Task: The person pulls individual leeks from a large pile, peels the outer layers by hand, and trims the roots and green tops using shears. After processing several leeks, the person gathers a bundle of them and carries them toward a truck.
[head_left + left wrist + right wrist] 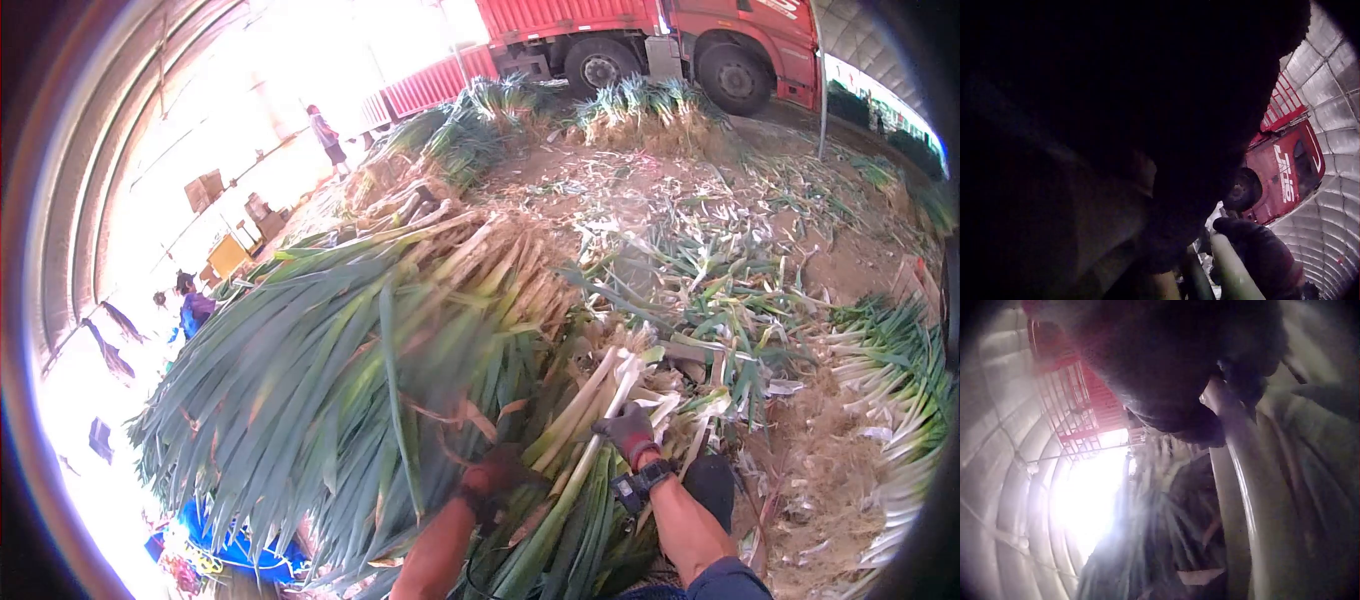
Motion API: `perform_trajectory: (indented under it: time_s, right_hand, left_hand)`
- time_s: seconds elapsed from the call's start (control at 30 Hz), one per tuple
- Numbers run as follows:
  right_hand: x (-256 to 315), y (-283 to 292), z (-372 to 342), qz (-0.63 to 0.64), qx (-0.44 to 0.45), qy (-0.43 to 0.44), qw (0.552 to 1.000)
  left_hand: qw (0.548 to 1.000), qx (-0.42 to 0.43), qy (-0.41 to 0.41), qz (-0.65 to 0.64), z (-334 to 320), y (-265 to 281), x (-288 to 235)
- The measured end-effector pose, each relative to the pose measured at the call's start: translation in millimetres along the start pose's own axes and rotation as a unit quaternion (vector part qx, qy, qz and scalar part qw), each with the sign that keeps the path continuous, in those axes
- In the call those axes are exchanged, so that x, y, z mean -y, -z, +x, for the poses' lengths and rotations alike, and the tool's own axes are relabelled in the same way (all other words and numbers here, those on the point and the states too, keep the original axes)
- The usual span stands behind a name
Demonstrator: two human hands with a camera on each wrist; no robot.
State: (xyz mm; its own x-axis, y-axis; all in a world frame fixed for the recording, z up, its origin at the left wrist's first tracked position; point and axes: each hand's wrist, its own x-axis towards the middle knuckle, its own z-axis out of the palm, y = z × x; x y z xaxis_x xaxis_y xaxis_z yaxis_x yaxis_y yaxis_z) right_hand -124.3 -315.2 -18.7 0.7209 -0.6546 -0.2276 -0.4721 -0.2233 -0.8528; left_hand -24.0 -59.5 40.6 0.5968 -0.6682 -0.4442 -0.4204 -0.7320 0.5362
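Note:
My gloved right hand (pixel 628 432) grips a leek (pixel 622 382) around its pale stalk, root end pointing away from me. In the left wrist view the same glove (pixel 1263 250) shows its thumb along the stalk (pixel 1232 269). From the right wrist, the dark glove (pixel 1179 375) covers the upper part of the leek (pixel 1244 469). My left hand (pixel 495 470), also gloved, is low among the green leaves, left of that leek; its fingers are dark and blurred, so I cannot tell whether they hold anything. More leeks (pixel 575 410) lie beside and beneath the gripped one.
A big leek heap (pixel 330 370) rises at my left, roots facing away. Trimmed leaves (pixel 700 260) litter the ground ahead. Cleaned white leeks (pixel 890 390) lie in a row at right. Bundles (pixel 650 110) stand before a red truck (pixel 740 40). People (pixel 325 135) are at far left.

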Motion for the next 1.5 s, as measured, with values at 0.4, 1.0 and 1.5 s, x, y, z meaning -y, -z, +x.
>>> perform_trajectory:
  time_s: [0.4,1.0,1.5]
  right_hand:
    - [21.4,12.8,-37.3,0.519,0.205,-0.01,0.83]
    - [71.0,42.9,-110.4,0.47,0.199,0.078,0.856]
    - [90.9,92.3,-145.7,0.125,0.143,0.121,0.974]
  left_hand:
    - [0.98,-0.092,0.084,0.154,-72.7,46.7,-21.7]
    - [0.963,-0.104,-0.06,-0.242,-134.9,21.6,-49.3]
    - [0.98,-0.05,-0.088,-0.169,-117.4,26.8,-111.8]
